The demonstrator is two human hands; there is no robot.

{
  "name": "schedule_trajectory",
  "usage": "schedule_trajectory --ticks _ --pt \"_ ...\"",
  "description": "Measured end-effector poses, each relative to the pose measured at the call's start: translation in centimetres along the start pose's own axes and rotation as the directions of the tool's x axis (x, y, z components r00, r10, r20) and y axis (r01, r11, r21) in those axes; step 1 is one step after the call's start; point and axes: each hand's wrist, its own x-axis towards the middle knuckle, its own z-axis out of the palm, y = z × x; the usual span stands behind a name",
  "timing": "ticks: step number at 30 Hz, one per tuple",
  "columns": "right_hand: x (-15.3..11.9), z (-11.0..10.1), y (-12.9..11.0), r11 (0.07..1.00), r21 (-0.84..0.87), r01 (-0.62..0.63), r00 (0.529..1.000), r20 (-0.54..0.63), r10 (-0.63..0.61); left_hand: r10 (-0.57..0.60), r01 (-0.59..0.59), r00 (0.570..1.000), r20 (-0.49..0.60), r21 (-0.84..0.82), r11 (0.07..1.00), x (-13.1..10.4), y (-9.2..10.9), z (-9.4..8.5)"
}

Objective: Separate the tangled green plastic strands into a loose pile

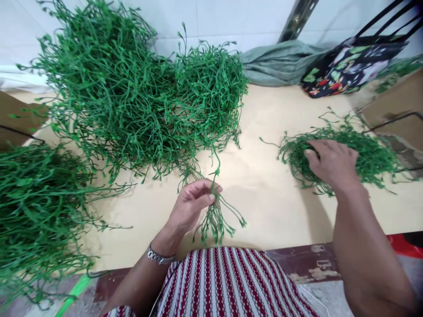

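Observation:
My left hand [194, 202] is closed, thumb against forefinger, on a sprig of green stems [214, 222] that look like plastic. Its branched ends hang down and fan out below the fingers, while one thin stalk points up past them. On the right, my right hand [332, 160] rests on a loose pile of similar green stems [376, 152]. Its fingers curl into the pile with thumb and forefinger close together. Stems show at the fingertips; how many are gripped is hidden.
A tall heap of green sprigs [128, 97] stands at the back left. Another pile [36, 211] lies at the near left. Behind are a grey-green cloth [280, 64] and a flowered bag [350, 66]. Cardboard [396, 103] stands at the right edge of the pale tabletop [264, 193].

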Motion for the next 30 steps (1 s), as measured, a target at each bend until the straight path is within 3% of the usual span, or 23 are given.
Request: schedule_trajectory --ticks 2,5,8,9,10,12,14,16,20,22,25,28,30 --pt "-0.1 -0.7 0.1 1.000 -0.014 -0.011 0.998 -0.066 0.010 0.029 -0.029 1.000 -0.012 0.017 0.999 0.0 -0.1 -0.1" --pt "-0.3 -3.3 -1.2 1.000 0.009 0.027 0.986 -0.163 -0.025 0.067 -0.064 0.997 -0.043 0.059 0.996 0.0 -0.1 0.1" --pt "-1.2 -6.0 -5.6 0.914 0.347 0.211 0.962 -0.237 -0.133 0.089 -0.077 0.993 -0.083 0.130 0.989 0.0 -0.1 0.6" --pt "-1.7 -6.7 -7.6 0.819 0.518 0.247 0.964 -0.216 -0.154 0.100 -0.084 0.990 -0.096 0.155 0.984 0.0 -0.1 0.8" --pt "-2.3 -7.1 -9.7 0.670 0.685 0.287 0.955 -0.145 -0.260 0.113 -0.093 0.988 -0.105 0.183 0.979 -0.1 -0.1 1.0" --pt "-3.5 -7.4 -13.6 0.449 0.864 0.227 0.852 0.047 -0.522 0.145 -0.116 0.983 -0.109 0.240 0.964 -0.2 -0.1 1.3" --pt "-4.4 -7.1 -16.4 0.378 0.916 0.132 0.796 0.129 -0.591 0.158 -0.128 0.983 -0.094 0.274 0.953 -0.4 -0.1 1.4" --pt "-5.0 -6.5 -17.7 0.358 0.932 0.057 0.790 0.177 -0.587 0.145 -0.120 0.987 -0.072 0.276 0.954 -0.6 -0.1 1.3" --pt "-5.3 -5.6 -17.6 0.258 0.957 -0.131 0.751 0.266 -0.604 0.101 -0.095 0.995 -0.010 0.246 0.965 -0.8 -0.3 0.6" --pt "-5.4 -5.6 -17.4 0.241 0.957 -0.163 0.735 0.281 -0.617 0.055 -0.056 0.998 0.009 0.218 0.974 -0.8 -0.4 0.3" --pt "-5.5 -6.0 -17.3 0.296 0.955 -0.022 0.758 0.209 -0.618 -0.001 -0.004 1.000 0.023 0.208 0.978 -0.8 -0.2 0.1" --pt "-5.6 -6.3 -17.6 0.343 0.905 0.251 0.796 0.008 -0.605 -0.001 -0.006 1.000 0.030 0.239 0.971 -0.9 0.0 0.2" --pt "-5.7 -6.3 -17.7 0.385 0.815 0.432 0.793 -0.139 -0.594 -0.003 -0.006 0.999 0.032 0.288 0.958 -0.8 0.2 0.4"
